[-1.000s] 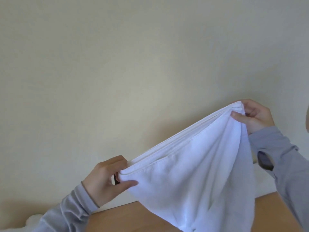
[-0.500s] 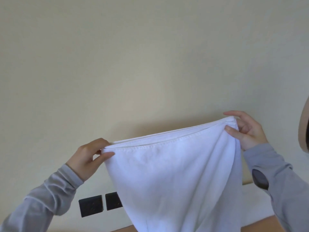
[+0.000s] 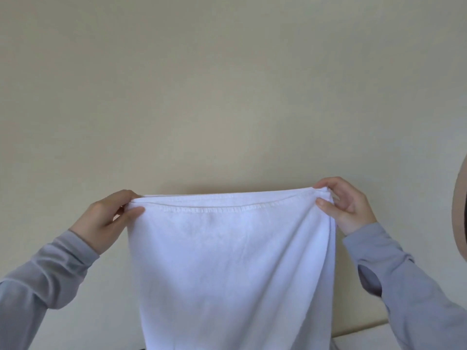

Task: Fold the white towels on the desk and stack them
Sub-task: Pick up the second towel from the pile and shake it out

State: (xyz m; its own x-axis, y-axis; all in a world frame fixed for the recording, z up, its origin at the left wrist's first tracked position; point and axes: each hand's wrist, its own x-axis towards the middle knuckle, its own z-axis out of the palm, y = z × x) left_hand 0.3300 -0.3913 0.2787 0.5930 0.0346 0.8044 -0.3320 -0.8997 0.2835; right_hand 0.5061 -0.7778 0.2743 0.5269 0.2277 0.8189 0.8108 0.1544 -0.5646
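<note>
A white towel (image 3: 232, 269) hangs in the air in front of a plain wall, doubled over, its stitched top edge stretched level between my hands. My left hand (image 3: 106, 221) pinches the top left corner between thumb and fingers. My right hand (image 3: 346, 205) pinches the top right corner the same way. The towel's lower part runs out of the frame at the bottom. The desk is hidden from this view.
A cream wall (image 3: 227, 97) fills most of the view. A pale white surface (image 3: 366, 337) shows at the bottom right behind the towel. A tan curved object (image 3: 461, 210) cuts in at the right edge.
My left hand rose and moved left, bringing the towel's top edge from a slant to level. The view tilted up, so the desk and the dark wall plates dropped out of sight.
</note>
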